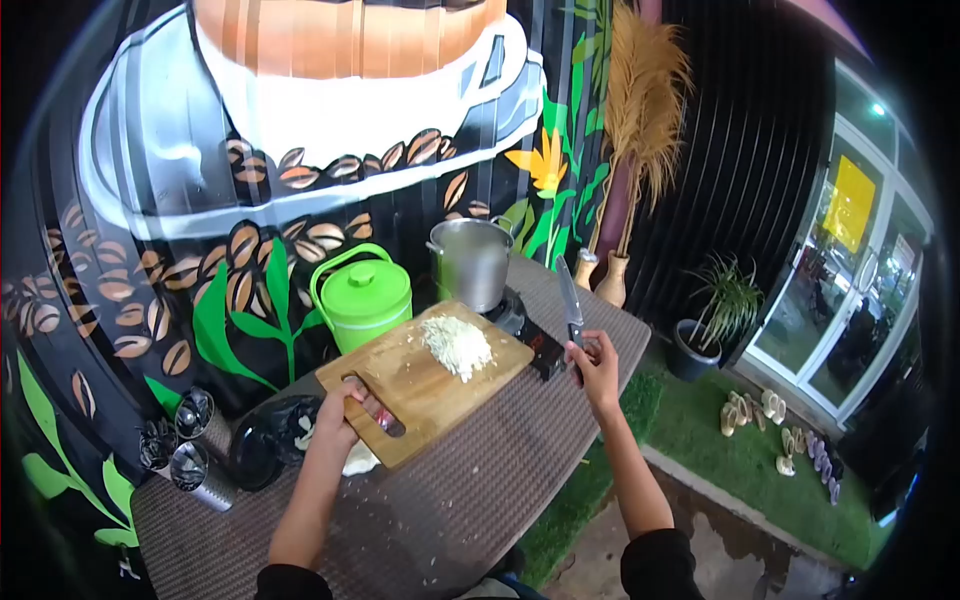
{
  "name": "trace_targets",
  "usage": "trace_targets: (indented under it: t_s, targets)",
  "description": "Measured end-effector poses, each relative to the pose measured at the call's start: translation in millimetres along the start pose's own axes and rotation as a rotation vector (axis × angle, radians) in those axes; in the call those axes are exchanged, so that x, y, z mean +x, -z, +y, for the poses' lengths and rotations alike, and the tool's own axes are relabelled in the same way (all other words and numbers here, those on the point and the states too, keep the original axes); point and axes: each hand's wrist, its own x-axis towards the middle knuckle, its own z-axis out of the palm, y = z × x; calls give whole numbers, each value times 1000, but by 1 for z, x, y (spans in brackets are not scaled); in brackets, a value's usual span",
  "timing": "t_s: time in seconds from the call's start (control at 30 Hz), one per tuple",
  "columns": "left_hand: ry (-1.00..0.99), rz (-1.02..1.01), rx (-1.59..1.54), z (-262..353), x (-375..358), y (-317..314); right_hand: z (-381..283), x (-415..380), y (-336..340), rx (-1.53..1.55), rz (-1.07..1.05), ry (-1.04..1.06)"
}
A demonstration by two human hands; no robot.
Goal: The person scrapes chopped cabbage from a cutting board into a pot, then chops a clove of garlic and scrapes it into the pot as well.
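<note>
A wooden cutting board (400, 375) is held above the table by my left hand (345, 412), whose fingers go through its handle slot. On the board lies a heap of finely chopped white food (457, 345). My right hand (593, 368) grips a knife (570, 300) by its dark handle, blade pointing up, to the right of the board. Just beyond the board's far edge a steel pot (470, 265) stands on a black portable stove (535, 345). A green lidded container (365, 297) is behind the board's left part.
The brown woven-patterned table (480, 510) carries metal cups (202, 475) with utensils and a black bag (275, 430) at the left. A painted wall rises behind. To the right are vases (612, 280), a potted plant (697, 348), several shoes and a glass door.
</note>
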Motion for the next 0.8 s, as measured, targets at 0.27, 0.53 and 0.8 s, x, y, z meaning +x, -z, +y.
trace_targets:
  t_s: [0.27, 0.53, 0.8]
  targets:
    - [-271, 246, -41, 32, 146, -103, 12, 155, 16, -210, -46, 185]
    - [-473, 416, 34, 32, 282, -135, 53, 262, -4, -177, -260, 249]
    - [-521, 448, 98, 26, 345, -127, 94, 303, -35, -231, -350, 296]
